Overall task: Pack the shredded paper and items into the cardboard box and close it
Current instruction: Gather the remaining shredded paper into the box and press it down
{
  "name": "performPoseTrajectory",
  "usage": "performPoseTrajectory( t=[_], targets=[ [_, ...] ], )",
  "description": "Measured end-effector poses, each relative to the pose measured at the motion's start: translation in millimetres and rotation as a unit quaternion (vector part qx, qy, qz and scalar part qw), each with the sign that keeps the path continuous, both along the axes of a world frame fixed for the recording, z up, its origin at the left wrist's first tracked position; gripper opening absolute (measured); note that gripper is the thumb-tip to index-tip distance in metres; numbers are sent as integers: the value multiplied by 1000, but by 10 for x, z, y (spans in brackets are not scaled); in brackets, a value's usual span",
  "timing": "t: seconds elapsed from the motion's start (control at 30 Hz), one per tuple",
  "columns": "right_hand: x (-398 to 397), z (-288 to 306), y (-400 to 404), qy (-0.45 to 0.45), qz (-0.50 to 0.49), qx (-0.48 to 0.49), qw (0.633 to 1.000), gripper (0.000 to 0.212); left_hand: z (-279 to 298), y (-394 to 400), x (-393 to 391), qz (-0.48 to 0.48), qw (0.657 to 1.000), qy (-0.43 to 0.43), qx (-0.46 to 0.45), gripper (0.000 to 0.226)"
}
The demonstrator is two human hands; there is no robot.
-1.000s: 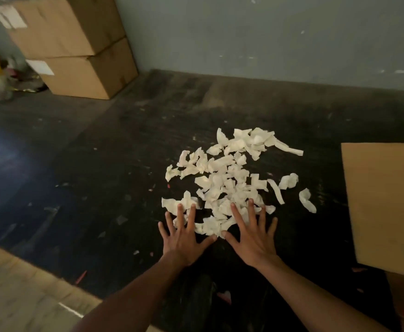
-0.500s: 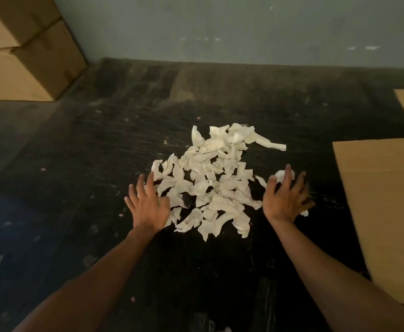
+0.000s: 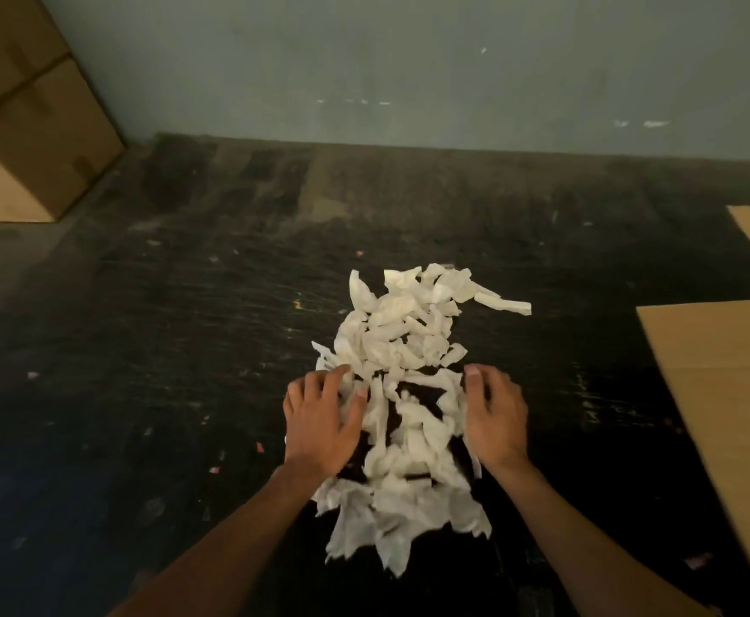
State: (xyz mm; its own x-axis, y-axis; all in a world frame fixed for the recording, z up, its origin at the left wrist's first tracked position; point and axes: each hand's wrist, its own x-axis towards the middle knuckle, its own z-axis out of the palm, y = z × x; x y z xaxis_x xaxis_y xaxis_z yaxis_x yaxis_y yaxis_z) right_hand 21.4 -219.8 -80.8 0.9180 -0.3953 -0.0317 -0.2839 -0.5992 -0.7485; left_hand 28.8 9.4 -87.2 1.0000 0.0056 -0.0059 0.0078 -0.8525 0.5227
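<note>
Both hands are closing in from where they were spread wide, the left hand (image 3: 324,420) and right hand (image 3: 495,416) now pressing against the shredded paper (image 3: 404,394) with fingers open and curled, bunching it on the dark floor (image 3: 186,349), cardboard flap (image 3: 720,394) lying well apart.

Two stacked cartons (image 3: 30,126) stand against the grey wall (image 3: 408,64).

no legible text anywhere
</note>
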Motion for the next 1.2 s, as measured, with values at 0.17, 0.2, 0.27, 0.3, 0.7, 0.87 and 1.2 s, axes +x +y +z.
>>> performPoseTrajectory(
  t=[0.17, 0.2, 0.27, 0.3, 0.7, 0.87, 1.2],
  targets=[
    [782, 284, -210, 7, -39, -17, 999, 43, 178, 84, 676, 8, 998, -61, -7, 66],
    [985, 313, -271, 40, -19, -35, 998, 47, 203, 77, 867, -8, 998, -56, 9, 68],
    [1409, 299, -426, 104, 17, -56, 993, 56, 224, 40, 1267, -38, 998, -24, 36, 73],
    [1598, 306, -499, 135, 30, -70, 988, 59, 236, 5, 1472, -53, 998, 3, 41, 75],
    [2089, 325, 39, 216, 228, -94, 945, 43, 46, -558, 2361, -181, 969, 164, 22, 63],
    [1693, 377, 161, 154, 215, 67, 962, 25, 236, -458, 2025, -189, 964, 169, -81, 33],
    [300, 969, -24, 145, 281, 204, 926, 18, 880, 357, 754, -248, 957, 108, -107, 37]
  ],
)
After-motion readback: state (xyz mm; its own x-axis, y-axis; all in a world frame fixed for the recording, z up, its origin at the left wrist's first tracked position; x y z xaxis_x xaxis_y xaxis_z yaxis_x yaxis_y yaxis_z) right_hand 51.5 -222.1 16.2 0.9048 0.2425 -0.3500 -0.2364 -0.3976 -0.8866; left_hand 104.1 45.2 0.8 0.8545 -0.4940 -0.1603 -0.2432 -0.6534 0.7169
